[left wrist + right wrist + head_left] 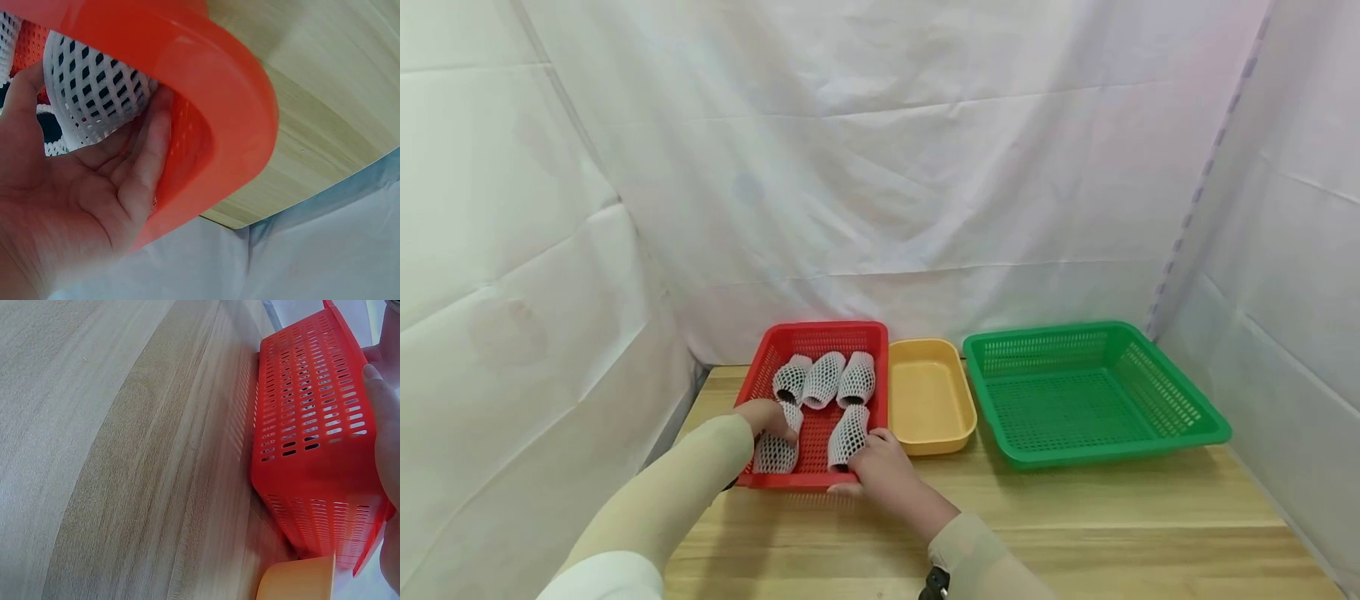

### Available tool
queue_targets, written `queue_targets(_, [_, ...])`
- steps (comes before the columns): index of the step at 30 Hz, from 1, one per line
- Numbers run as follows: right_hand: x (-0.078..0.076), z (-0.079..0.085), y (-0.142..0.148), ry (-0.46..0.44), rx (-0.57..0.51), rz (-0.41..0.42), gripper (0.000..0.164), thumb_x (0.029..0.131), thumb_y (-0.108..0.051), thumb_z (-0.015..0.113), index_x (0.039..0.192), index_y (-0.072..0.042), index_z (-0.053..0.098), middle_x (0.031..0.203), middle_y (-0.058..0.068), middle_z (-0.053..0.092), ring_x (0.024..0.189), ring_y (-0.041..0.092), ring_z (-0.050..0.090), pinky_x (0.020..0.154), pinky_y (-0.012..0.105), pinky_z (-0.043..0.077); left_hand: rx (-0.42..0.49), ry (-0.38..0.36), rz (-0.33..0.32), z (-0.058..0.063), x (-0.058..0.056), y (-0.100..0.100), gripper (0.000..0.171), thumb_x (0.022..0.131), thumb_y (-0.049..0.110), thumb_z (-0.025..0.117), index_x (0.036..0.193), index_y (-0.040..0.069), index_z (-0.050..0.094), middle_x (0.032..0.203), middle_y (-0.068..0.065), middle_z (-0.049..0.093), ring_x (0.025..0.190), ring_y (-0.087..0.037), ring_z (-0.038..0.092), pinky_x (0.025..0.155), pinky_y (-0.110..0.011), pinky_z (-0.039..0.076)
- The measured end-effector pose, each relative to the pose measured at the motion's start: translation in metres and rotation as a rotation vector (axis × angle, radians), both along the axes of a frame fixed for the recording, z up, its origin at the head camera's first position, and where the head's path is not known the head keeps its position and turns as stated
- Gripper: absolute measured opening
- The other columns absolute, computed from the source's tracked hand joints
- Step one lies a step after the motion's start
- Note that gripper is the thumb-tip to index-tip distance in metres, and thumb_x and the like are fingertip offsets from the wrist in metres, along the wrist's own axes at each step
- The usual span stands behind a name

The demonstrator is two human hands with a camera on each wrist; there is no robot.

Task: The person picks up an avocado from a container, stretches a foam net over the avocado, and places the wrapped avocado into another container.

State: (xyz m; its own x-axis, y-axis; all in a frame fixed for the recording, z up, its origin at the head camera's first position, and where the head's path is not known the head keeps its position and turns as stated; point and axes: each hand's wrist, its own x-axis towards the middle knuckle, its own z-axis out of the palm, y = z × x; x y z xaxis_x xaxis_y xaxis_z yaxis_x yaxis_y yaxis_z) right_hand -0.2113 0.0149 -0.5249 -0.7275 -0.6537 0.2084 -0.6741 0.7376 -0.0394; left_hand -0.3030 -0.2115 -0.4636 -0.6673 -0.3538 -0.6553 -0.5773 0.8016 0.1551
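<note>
A red plastic basket [805,481] holds several white foam net sleeves, with something dark showing inside them. Reaching into its near left corner, my left hand [767,417] grips one foam net sleeve [94,87]; the thumb lies on one side and the fingers on the other, against the basket wall. My right hand [883,467] pinches the rim at the near right corner, thumb outside and fingers over the inner side. Close by those fingers lies another foam net sleeve [850,437]. Three more sit in a row at the basket's far end.
A yellow tray [928,400] stands against the basket's right side. Farther right is a green basket [1075,417] with slotted walls. All stand on a wooden table [1075,525], with white cloth [880,183] hanging behind and at both sides.
</note>
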Motion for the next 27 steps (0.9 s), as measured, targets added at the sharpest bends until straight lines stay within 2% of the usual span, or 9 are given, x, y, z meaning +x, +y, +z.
queue_targets(2, [-0.001,0.0,0.0,0.017,0.002,0.003,0.053,0.088,-0.068,0.05,0.061,-0.023,0.055,0.062,-0.013,0.057,0.077,0.012,0.053,0.098,0.036,0.035,-0.001,0.007,-0.024,0.0,0.0,0.0,0.098,0.059,0.043,0.092,0.126,-0.011,0.045,0.106,-0.025,0.054,0.098,-0.036,0.055,0.081,-0.047,0.053])
queue_targets(3, [-0.001,0.0,0.0,0.026,0.002,0.007,0.053,0.088,-0.068,0.05,0.06,-0.023,0.054,0.062,-0.013,0.057,0.077,0.011,0.053,0.098,0.036,0.035,0.002,0.009,-0.012,0.001,0.001,0.0,0.098,0.059,0.042,0.092,0.126,-0.011,0.044,0.106,-0.025,0.054,0.098,-0.036,0.054,0.082,-0.048,0.053])
queue_targets(4, [-0.001,0.0,0.0,0.031,0.001,0.008,0.053,0.088,-0.068,0.05,0.06,-0.023,0.053,0.062,-0.013,0.058,0.076,0.011,0.053,0.097,0.035,0.035,0.024,0.019,0.011,0.011,0.008,0.003,0.094,0.061,0.039,0.092,0.126,-0.011,0.044,0.106,-0.026,0.054,0.099,-0.036,0.054,0.083,-0.048,0.052])
queue_targets(6, [-0.001,0.0,0.0,0.039,0.006,0.011,0.053,0.088,-0.067,0.05,0.06,-0.023,0.053,0.063,-0.012,0.059,0.076,0.011,0.052,0.097,0.035,0.035,0.025,0.022,0.031,0.013,0.01,0.003,0.092,0.062,0.036,0.092,0.126,-0.01,0.044,0.106,-0.026,0.053,0.099,-0.038,0.054,0.082,-0.049,0.052])
queue_targets(14, [0.0,0.004,0.001,0.044,-0.015,0.016,0.052,0.089,-0.066,0.052,0.061,-0.022,0.054,0.064,-0.011,0.06,0.075,0.011,0.052,0.097,0.035,0.036,-0.108,0.092,-0.36,-0.003,0.0,-0.001,0.071,0.068,0.042,0.087,0.121,0.002,0.061,0.104,-0.018,0.06,0.094,-0.033,0.057,0.08,-0.053,0.052])
queue_targets(18, [0.0,0.004,0.0,0.047,-0.012,0.018,0.052,0.089,-0.066,0.052,0.06,-0.022,0.054,0.063,-0.011,0.06,0.074,0.011,0.052,0.096,0.035,0.037,-0.175,0.121,-0.481,0.005,0.005,-0.002,0.066,0.074,0.042,0.083,0.119,-0.001,0.062,0.107,-0.017,0.062,0.097,-0.031,0.057,0.087,-0.049,0.051])
queue_targets(22, [-0.002,0.001,0.0,0.036,0.012,0.0,0.052,0.089,-0.067,0.051,0.061,-0.022,0.055,0.064,-0.011,0.061,0.074,0.011,0.051,0.097,0.035,0.036,-0.254,0.12,-0.639,0.009,0.0,-0.001,0.069,0.082,0.043,0.076,0.125,-0.007,0.056,0.122,-0.02,0.059,0.111,-0.033,0.056,0.094,-0.046,0.047])
queue_targets(25, [-0.003,0.0,0.0,0.034,0.026,-0.004,0.053,0.089,-0.067,0.051,0.061,-0.022,0.056,0.065,-0.011,0.061,0.075,0.012,0.052,0.097,0.035,0.036,-0.271,0.165,-0.699,0.013,-0.004,-0.002,0.068,0.085,0.039,0.074,0.127,-0.011,0.054,0.126,-0.024,0.057,0.116,-0.036,0.055,0.096,-0.046,0.045])
queue_targets(27, [-0.003,-0.001,-0.001,0.042,0.02,0.002,0.053,0.088,-0.067,0.051,0.061,-0.022,0.056,0.064,-0.011,0.061,0.075,0.012,0.052,0.097,0.035,0.036,-0.231,0.203,-0.645,0.018,-0.006,-0.003,0.063,0.083,0.037,0.076,0.123,-0.009,0.058,0.122,-0.022,0.06,0.11,-0.034,0.058,0.093,-0.046,0.047])
